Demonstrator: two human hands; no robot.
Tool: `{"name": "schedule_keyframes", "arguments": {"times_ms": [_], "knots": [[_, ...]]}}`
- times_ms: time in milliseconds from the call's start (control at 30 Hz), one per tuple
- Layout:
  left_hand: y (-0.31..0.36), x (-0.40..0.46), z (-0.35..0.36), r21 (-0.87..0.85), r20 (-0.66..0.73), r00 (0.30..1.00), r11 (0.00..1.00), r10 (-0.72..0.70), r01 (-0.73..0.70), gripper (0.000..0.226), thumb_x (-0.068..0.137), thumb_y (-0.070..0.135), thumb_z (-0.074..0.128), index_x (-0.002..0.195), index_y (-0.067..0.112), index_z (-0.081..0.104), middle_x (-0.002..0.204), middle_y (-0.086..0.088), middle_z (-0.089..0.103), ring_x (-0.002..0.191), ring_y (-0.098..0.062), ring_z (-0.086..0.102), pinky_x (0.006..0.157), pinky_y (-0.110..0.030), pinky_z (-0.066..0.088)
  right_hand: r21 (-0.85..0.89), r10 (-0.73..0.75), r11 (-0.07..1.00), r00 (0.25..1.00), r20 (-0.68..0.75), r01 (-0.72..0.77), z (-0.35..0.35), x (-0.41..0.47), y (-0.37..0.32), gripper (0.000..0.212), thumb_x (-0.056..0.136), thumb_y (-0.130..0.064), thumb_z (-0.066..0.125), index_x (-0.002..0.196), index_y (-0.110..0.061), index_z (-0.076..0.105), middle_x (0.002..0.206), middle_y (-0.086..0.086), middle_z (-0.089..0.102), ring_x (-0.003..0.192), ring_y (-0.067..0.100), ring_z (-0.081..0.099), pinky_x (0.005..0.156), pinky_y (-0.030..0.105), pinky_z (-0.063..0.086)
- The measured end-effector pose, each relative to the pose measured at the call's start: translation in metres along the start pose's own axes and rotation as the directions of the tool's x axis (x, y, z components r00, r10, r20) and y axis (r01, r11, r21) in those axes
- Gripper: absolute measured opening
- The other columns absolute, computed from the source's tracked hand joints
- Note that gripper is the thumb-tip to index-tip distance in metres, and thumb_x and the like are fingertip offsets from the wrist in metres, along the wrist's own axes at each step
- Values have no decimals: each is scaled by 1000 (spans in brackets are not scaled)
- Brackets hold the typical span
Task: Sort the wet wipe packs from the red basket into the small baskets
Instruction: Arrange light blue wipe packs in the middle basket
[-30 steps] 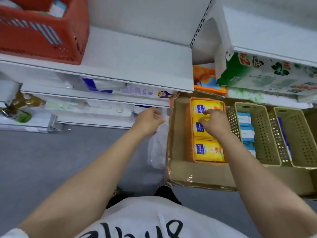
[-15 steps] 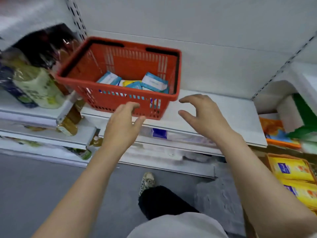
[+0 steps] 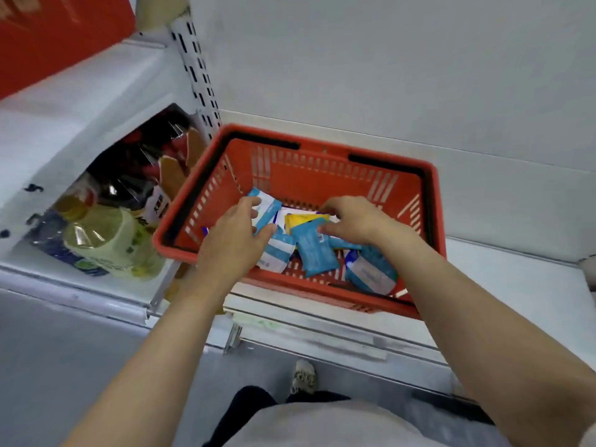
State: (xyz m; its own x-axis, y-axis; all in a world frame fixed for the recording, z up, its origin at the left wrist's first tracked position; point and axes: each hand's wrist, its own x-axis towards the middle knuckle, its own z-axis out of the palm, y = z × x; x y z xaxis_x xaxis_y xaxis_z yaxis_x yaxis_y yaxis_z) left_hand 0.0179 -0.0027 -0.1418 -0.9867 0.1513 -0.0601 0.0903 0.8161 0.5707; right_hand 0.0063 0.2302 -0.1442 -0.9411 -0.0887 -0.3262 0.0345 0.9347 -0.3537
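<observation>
The red basket [image 3: 325, 175] stands on a white shelf and holds several wet wipe packs, mostly blue and white, plus a yellow pack [image 3: 303, 220]. My left hand [image 3: 233, 243] is inside the basket, thumb and fingers pinching a blue and white pack [image 3: 267, 209] at the left. My right hand [image 3: 356, 219] is also inside, fingers curled onto a blue pack [image 3: 314, 250] in the middle. Another blue and white pack [image 3: 371, 274] lies at the basket's front right. The small baskets are out of view.
Bottles of oil and dark drinks [image 3: 109, 233] crowd the shelf bay left of the basket. A perforated shelf upright [image 3: 196, 75] rises behind them. The white shelf [image 3: 503, 285] extends to the right. Grey floor and my shoe [image 3: 303, 377] lie below.
The view swung from the small baskets up to the red basket. Both hands went from hovering at its front rim to reaching inside and closing on packs.
</observation>
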Motion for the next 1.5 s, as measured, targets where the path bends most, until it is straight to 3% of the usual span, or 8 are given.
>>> {"name": "schedule_keyframes", "arguments": {"times_ms": [133, 300, 467, 700, 800, 933, 1233, 1500], "knots": [[-5, 39, 4, 13, 194, 981, 1000, -14, 12, 68, 87, 45, 68, 144, 24, 38, 141, -6, 53, 117, -25, 59, 98, -40, 46, -142, 14, 990, 976, 218, 18, 28, 50, -3, 74, 84, -41, 74, 145, -15, 42, 143, 9, 50, 127, 28, 50, 103, 37, 44], [-4, 77, 12, 75, 410, 911, 993, 49, -88, 78, 86, 51, 67, 150, 23, 31, 148, -6, 45, 125, -26, 52, 89, -32, 42, -350, -6, 936, 993, 121, 49, 57, 60, 0, 68, 77, -35, 79, 133, -16, 46, 127, 10, 56, 118, 30, 51, 85, 38, 47], [10, 106, 19, 49, 524, 846, 988, 99, -146, 77, 87, 53, 65, 150, 24, 31, 149, -6, 45, 127, -26, 51, 98, -36, 44, -373, 31, 927, 985, 170, 36, 61, 52, 15, 28, 83, -29, 71, 108, -16, 70, 112, 11, 65, 107, 30, 59, 77, 37, 51], [18, 120, 34, 2, 640, 763, 993, 91, -119, 72, 87, 53, 64, 147, 24, 37, 144, -4, 50, 121, -21, 54, 88, -28, 43, -215, 133, 976, 883, 451, -37, 58, 48, 8, 60, 75, -40, 82, 123, -13, 59, 120, 7, 63, 110, 29, 60, 89, 37, 51], [16, 121, 34, -156, 688, 725, 981, 26, 113, 61, 88, 60, 57, 139, 28, 47, 138, -2, 53, 111, -18, 56, 87, -33, 48, 10, 44, 999, 969, 243, -47, 26, 38, 5, 29, 77, -33, 81, 90, -15, 64, 82, -3, 62, 84, 20, 59, 67, 29, 45], [19, 126, 29, -290, 782, 618, 830, -81, 476, 65, 88, 67, 48, 140, 29, 46, 133, -4, 55, 108, -24, 61, 84, -40, 54, 263, -10, 960, 954, -300, 93, 2, 15, -3, 20, 75, -18, 83, 85, -11, 67, 90, 1, 64, 86, 20, 56, 75, 36, 46], [21, 127, 22, -447, 733, 673, 819, 103, 361, 36, 82, 25, 78, 115, 22, 65, 110, -8, 72, 100, -26, 69, 85, -42, 55, 468, 102, 878, 913, -395, 104, 6, -22, -6, 35, 75, -3, 81, 101, -21, 67, 144, 0, 49, 131, 8, 44, 98, 31, 51], [23, 132, 21, -559, 595, 801, 749, 64, 355, 32, 77, 13, 81, 96, 14, 56, 98, -12, 71, 79, -22, 71, 70, -38, 61, 990, 423, -68, 895, 141, -123, 12, -10, -24, 71, 83, -20, 79, 142, -10, 42, 116, 8, 70, 98, 23, 73, 88, 35, 58]]}}
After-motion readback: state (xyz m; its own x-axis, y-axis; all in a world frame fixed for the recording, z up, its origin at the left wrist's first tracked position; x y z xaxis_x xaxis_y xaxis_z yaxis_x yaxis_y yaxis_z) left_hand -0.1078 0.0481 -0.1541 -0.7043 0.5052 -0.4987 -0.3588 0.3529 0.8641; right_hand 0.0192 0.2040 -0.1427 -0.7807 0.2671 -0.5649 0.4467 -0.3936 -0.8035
